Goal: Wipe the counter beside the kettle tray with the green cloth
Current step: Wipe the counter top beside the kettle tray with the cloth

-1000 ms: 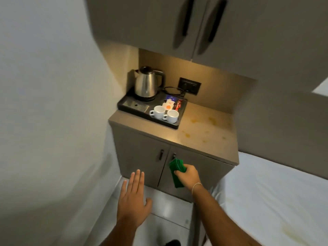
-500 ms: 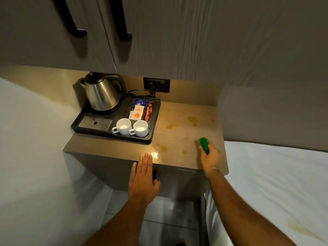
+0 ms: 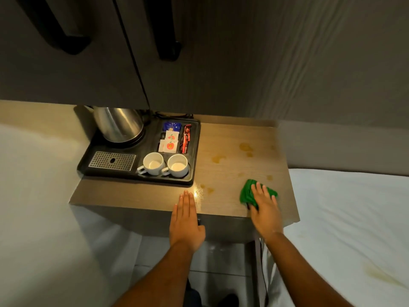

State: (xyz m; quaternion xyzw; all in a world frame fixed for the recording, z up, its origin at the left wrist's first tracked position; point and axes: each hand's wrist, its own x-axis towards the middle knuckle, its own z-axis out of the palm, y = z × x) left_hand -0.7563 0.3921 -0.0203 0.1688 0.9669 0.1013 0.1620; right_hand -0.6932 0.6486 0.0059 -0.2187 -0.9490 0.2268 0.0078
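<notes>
The green cloth (image 3: 249, 191) lies crumpled on the wooden counter (image 3: 232, 173), near its front right corner. My right hand (image 3: 264, 208) presses flat on top of the cloth, fingers spread. Yellowish stains (image 3: 245, 147) dot the counter to the right of the black kettle tray (image 3: 194, 151). My left hand (image 3: 184, 218) rests flat with fingers together at the counter's front edge, holding nothing, just below the tray's front right corner.
On the tray stand a steel kettle (image 3: 118, 124), two white cups (image 3: 164, 166), sachets (image 3: 169, 140) and a drip grate (image 3: 111, 160). Cabinet doors with black handles (image 3: 168, 38) hang low overhead. A white bed (image 3: 349, 218) adjoins on the right, a wall on the left.
I have come closer to the counter. My right hand brought the green cloth up from in front of the cabinet doors onto the counter and now presses it flat. My left hand reached the front edge.
</notes>
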